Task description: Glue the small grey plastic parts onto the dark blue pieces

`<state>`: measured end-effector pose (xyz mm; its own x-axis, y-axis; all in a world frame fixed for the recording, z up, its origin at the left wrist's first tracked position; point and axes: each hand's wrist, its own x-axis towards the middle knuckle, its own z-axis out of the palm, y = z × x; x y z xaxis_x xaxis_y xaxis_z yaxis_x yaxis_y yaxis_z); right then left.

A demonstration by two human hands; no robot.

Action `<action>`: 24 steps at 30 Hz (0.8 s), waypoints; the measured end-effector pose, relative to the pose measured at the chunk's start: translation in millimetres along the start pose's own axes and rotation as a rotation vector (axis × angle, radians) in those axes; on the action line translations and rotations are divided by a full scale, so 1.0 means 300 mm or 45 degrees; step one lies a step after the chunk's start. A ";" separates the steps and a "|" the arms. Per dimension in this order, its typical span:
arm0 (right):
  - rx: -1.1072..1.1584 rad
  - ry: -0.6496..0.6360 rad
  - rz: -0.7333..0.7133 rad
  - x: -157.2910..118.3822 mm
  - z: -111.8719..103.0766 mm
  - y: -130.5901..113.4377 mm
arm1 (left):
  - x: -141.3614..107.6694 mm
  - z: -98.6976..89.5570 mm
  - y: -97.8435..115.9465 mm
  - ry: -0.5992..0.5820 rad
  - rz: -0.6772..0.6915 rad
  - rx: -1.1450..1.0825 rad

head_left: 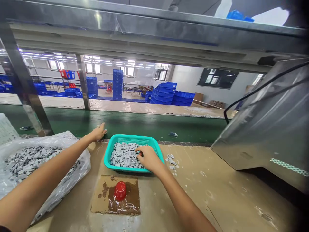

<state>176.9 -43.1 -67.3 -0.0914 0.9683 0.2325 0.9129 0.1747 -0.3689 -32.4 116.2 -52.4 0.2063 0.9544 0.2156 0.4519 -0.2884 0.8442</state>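
Note:
My left hand (98,132) is over the near edge of the green conveyor belt (135,124), fingers closed around a small whitish piece that barely shows at the fingertips. Inside a turquoise basket (158,150), my right hand (148,157) touches the heap of small grey plastic parts (124,154). Its thumb and index finger are bent, with a gap between their tips. Several loose grey parts (172,161) lie on the table right of the basket. Below it, a red domed object (120,190) stands on a wet brown cardboard piece (98,203).
A clear plastic bag (83,158) full of grey parts stands at the left, under my left forearm. A sloped metal housing (270,129) bounds the right side. Small dark-and-white pieces (173,134) lie on the belt. Metal posts (82,82) and an overhead shelf frame the front.

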 end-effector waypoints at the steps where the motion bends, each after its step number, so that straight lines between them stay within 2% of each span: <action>1: 0.030 0.025 0.000 0.001 0.001 0.004 | 0.000 0.008 0.008 0.007 0.009 -0.003; 3: 0.108 0.087 0.007 0.003 -0.003 0.007 | -0.029 0.022 0.050 0.002 0.050 -0.040; 6: 0.272 0.135 0.002 -0.006 -0.045 -0.017 | -0.159 0.038 0.156 -0.101 0.142 -0.168; 7: 0.402 0.106 -0.030 -0.016 -0.071 -0.035 | -0.220 0.044 0.193 -0.165 0.191 -0.224; 8: 0.556 0.053 -0.077 -0.031 -0.101 -0.059 | -0.286 0.049 0.227 -0.291 0.269 -0.346; 9: 0.796 -0.029 -0.141 -0.048 -0.134 -0.087 | -0.350 0.053 0.255 -0.373 0.341 -0.401; 10: 1.033 -0.125 -0.201 -0.068 -0.168 -0.117 | -0.409 0.055 0.275 -0.380 0.424 -0.397; 12: 1.232 -0.253 -0.245 -0.106 -0.224 -0.178 | -0.497 0.053 0.295 -0.250 0.645 -0.312; 14: 1.192 -0.276 -0.220 -0.132 -0.256 -0.226 | -0.538 0.044 0.292 -0.072 0.872 -0.160; 17: 1.130 -0.225 -0.132 -0.142 -0.259 -0.261 | -0.537 0.023 0.268 0.163 1.220 0.035; 20: 1.312 -0.245 -0.049 -0.136 -0.243 -0.270 | -0.521 0.000 0.245 0.447 1.587 0.116; 22: 1.443 -0.252 -0.033 -0.137 -0.237 -0.276 | -0.520 -0.010 0.234 0.509 1.580 0.067; 24: 1.489 -0.227 -0.038 -0.143 -0.236 -0.285 | -0.522 -0.013 0.226 0.433 1.383 -0.035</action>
<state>130.9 -112.2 17.9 -0.2452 0.9562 0.1602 -0.0005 0.1651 -0.9863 -37.6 -52.5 -27.1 0.2289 0.1736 0.9579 0.1579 -0.9776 0.1394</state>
